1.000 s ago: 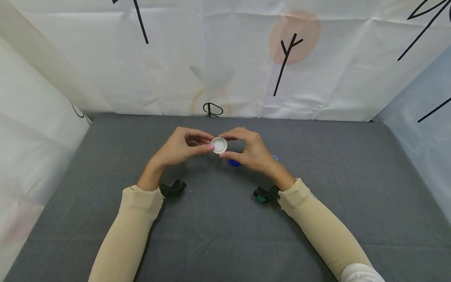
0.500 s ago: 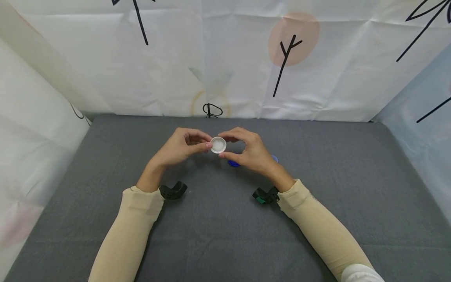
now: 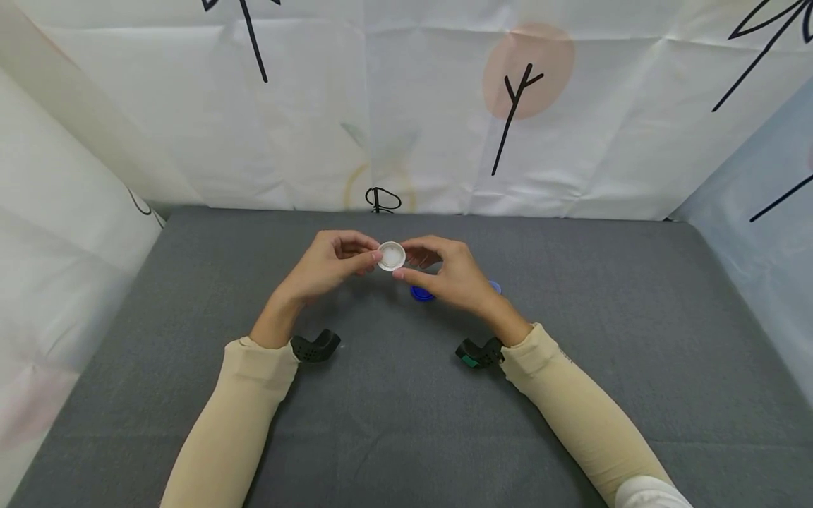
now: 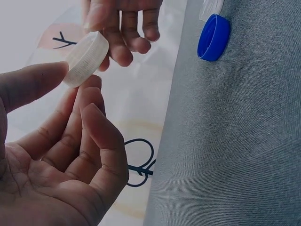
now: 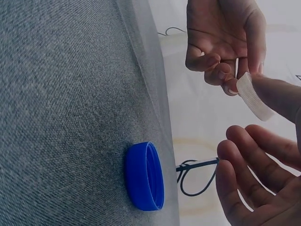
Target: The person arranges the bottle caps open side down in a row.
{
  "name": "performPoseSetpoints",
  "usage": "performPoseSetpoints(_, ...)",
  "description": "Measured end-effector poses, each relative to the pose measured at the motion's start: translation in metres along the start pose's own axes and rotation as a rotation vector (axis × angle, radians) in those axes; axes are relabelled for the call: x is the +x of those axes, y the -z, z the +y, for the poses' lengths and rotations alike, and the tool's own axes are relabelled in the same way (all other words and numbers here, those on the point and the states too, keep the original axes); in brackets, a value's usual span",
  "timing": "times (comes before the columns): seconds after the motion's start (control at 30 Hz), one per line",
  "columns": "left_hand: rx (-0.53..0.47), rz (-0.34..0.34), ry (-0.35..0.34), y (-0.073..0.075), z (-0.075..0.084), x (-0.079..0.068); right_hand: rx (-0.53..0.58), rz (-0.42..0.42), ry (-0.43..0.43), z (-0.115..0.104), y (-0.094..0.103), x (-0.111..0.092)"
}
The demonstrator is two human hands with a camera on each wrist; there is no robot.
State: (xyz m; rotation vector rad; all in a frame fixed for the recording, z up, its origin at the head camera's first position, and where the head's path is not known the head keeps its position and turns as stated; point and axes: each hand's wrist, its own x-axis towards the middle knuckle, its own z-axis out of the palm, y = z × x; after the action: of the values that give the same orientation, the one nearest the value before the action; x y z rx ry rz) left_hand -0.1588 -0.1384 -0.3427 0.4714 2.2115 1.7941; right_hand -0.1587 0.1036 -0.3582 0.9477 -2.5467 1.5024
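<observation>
A white, ridged bottle cap (image 3: pixel 392 256) is held up over the grey table between both hands, its hollow side facing the head camera. My left hand (image 3: pixel 324 267) pinches the cap's left edge between thumb and fingers. The thumb of my right hand (image 3: pixel 459 276) is right at the cap's lower right edge, while its fingers stand apart from it, loosely bent. In the left wrist view the cap's ribbed side (image 4: pixel 87 61) shows between the two hands. A blue bottle cap (image 5: pixel 143 176) lies on the table under the right hand.
A clear ridged piece (image 4: pixel 211 8) is on the table beyond the blue cap, mostly hidden behind the right wrist in the head view. The grey tablecloth (image 3: pixel 394 423) ends at a printed white backdrop (image 3: pixel 432 92). Dark wrist mounts (image 3: pixel 315 346) sit beneath both wrists.
The right index finger has come off the white cap's rim, leaving the thumb by it. The cap has shifted slightly up and left in the left hand's pinch.
</observation>
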Motion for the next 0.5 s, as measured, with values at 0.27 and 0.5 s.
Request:
performPoseSetpoints(0.27, -0.015, 0.024, 0.000, 0.0003, 0.0027, -0.0006, 0.073, -0.002, -0.074, -0.0007, 0.0011, 0.0013)
performPoseSetpoints(0.5, 0.013, 0.000, -0.074, 0.0015, 0.0005, -0.0001, 0.156, 0.008, -0.081, 0.0000, 0.0029, 0.0017)
